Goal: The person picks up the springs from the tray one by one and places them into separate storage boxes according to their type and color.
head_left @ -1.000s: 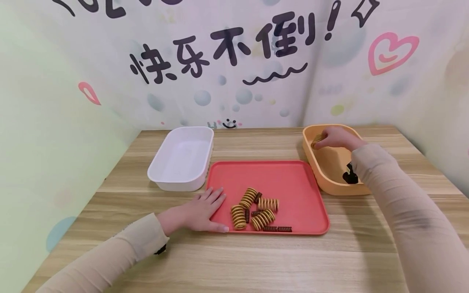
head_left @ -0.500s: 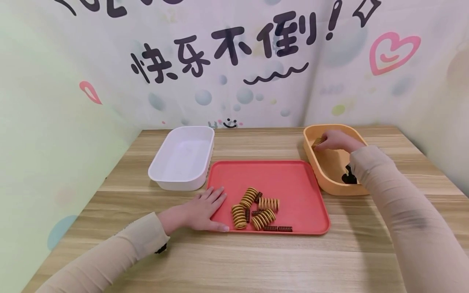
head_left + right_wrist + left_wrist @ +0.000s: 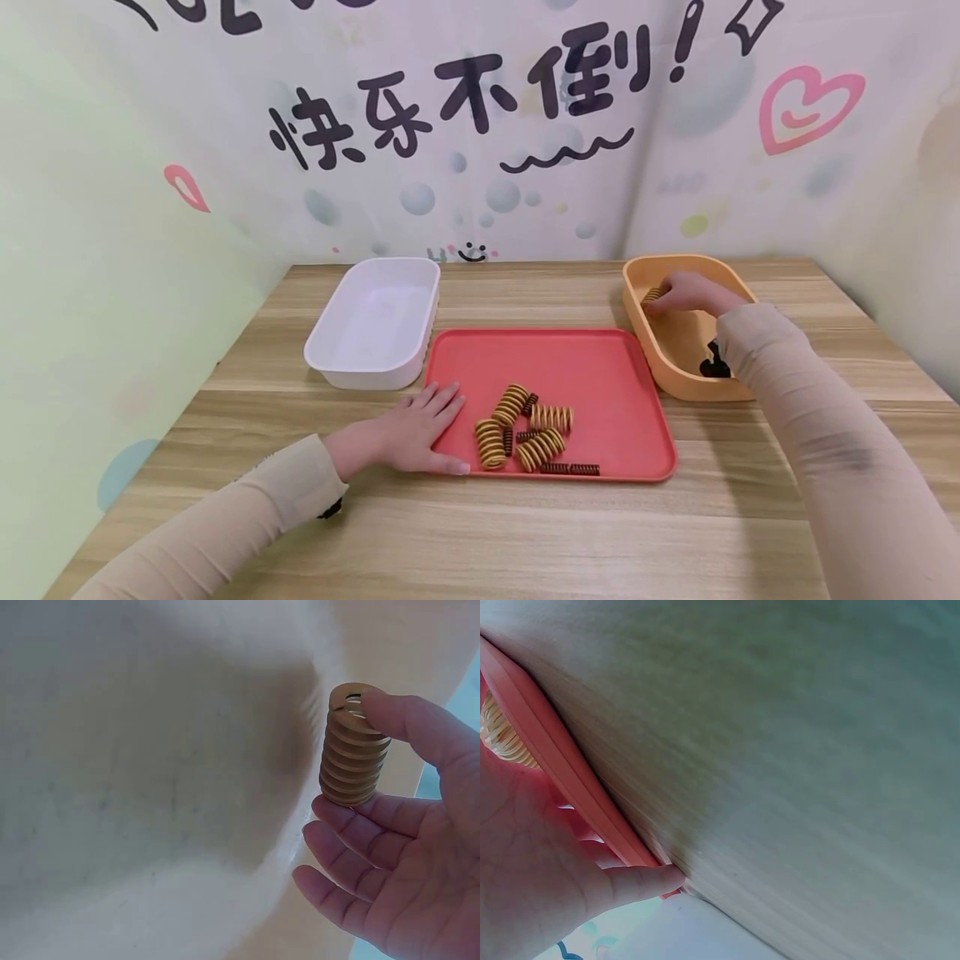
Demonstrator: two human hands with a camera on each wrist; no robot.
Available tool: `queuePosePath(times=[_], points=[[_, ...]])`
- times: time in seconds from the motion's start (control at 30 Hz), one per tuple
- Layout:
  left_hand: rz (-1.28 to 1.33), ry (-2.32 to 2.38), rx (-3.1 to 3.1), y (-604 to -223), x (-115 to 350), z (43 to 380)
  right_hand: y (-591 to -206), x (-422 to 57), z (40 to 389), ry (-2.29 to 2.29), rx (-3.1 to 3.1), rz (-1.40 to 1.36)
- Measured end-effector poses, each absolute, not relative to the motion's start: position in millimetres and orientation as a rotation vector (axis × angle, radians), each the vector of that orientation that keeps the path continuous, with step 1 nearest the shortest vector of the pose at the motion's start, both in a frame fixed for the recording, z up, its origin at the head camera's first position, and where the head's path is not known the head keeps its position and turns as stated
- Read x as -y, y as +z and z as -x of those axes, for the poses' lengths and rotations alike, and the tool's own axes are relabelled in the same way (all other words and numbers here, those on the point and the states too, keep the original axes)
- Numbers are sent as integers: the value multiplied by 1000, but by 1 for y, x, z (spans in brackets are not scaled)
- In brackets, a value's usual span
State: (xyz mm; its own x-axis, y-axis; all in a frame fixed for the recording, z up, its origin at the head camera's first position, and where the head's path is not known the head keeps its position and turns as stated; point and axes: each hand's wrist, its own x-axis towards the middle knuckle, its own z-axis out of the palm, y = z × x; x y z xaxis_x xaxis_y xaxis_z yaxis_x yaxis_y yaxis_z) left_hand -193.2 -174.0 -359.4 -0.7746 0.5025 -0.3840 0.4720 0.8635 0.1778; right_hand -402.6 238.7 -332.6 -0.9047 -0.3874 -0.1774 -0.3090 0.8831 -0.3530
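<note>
Inside the orange bin (image 3: 690, 385), near its far left side, my right hand (image 3: 686, 292) pinches a large yellow coil spring (image 3: 354, 754). The right wrist view shows thumb on one end of the spring and fingertips on the other. My left hand (image 3: 420, 429) rests with straight, spread fingers on the left edge of the red tray (image 3: 592, 367). To its right on the tray lie several large yellow springs (image 3: 539, 450) and several small dark springs (image 3: 585, 470), grouped near the front edge.
A white bin (image 3: 375, 379) stands at the back left, close beside the tray. Behind the wooden table (image 3: 480, 533) hangs a printed curtain (image 3: 480, 167). The orange bin's wall rises next to the tray's right edge.
My right hand has lowered slightly into the orange bin with the coil spring. The left hand stays on the tray edge, and the springs on the tray keep their places.
</note>
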Motion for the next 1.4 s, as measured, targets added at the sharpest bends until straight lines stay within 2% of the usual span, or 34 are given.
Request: queuePosePath(times=[1.0,1.4], points=[[-726,85,-2614,-360,175,193,-336,-236,399,-469,-2790,546],[-724,95,-2616,-360,174,193,-334,-235,395,-505,-2681,444]])
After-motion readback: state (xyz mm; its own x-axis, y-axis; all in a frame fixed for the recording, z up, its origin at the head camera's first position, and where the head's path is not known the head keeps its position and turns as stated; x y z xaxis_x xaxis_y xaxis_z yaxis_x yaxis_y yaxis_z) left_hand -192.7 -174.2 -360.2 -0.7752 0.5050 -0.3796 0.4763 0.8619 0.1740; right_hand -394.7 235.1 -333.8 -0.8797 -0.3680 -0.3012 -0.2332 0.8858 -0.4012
